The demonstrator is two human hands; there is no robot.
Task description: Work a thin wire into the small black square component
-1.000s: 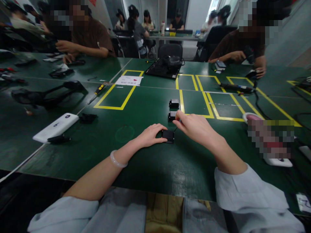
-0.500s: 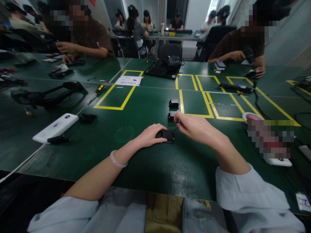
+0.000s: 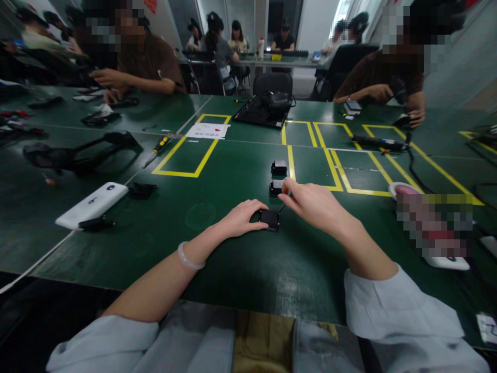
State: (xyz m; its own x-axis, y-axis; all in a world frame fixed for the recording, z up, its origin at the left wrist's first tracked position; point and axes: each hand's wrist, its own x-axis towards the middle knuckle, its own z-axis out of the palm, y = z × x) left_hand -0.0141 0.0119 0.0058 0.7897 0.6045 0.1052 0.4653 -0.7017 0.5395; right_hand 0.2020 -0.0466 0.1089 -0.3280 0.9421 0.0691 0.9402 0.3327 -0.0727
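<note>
My left hand grips a small black box-like part on the green table, thumb at its near edge and fingers at its far left. My right hand is closed in a pinch just to the right of it. From those fingers a thin dark rod-like tool slants down to the part's right edge; its handle is hidden in the hand. Just beyond lie two similar black parts: the nearer one is partly behind my right fingers, the farther one stands apart.
Yellow tape rectangles mark the table. To the left lie a white power bank-like case, a black clip-like piece and a yellow-black screwdriver. A black tray sits ahead, a white-edged object at right. Other people work across the table.
The whole view has shifted very slightly. Both hands keep their hold on the black part and the thin tool, with hardly any visible movement.
</note>
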